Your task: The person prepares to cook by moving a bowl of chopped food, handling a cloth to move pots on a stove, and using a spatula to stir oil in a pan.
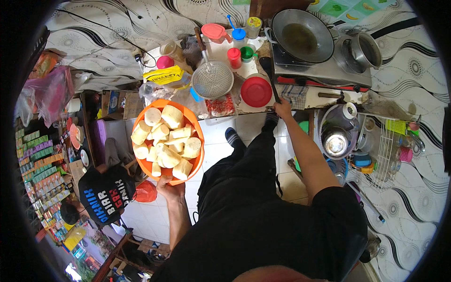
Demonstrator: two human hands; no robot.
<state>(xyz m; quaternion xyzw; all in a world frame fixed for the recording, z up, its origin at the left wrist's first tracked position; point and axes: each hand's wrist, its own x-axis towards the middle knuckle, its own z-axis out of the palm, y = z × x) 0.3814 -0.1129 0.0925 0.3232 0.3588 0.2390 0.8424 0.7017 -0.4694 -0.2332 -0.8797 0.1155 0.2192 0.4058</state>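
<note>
My left hand (pixel 171 188) grips the near rim of an orange plastic basin (pixel 200 155), which is filled with peeled, cut pieces of a pale root vegetable (pixel 170 157), perhaps cassava. The basin is held off the counter's left front. My right hand (pixel 283 108) is closed on the handle of a black spatula or ladle (pixel 272 79) at the counter's front edge. Its dark head (pixel 265 64) rests between a red plate (pixel 256 92) and the stove. A large wok (pixel 302 35) with some liquid, likely oil, sits on the gas stove (pixel 320 72).
A perforated metal skimmer (pixel 212 80) lies over a plastic box with red contents (pixel 221 107). Lidded cups and jars stand behind. A saucepan (pixel 366 50) is on the stove's right side. A dish rack (pixel 382 155) stands right. A person (pixel 105 194) sits at left.
</note>
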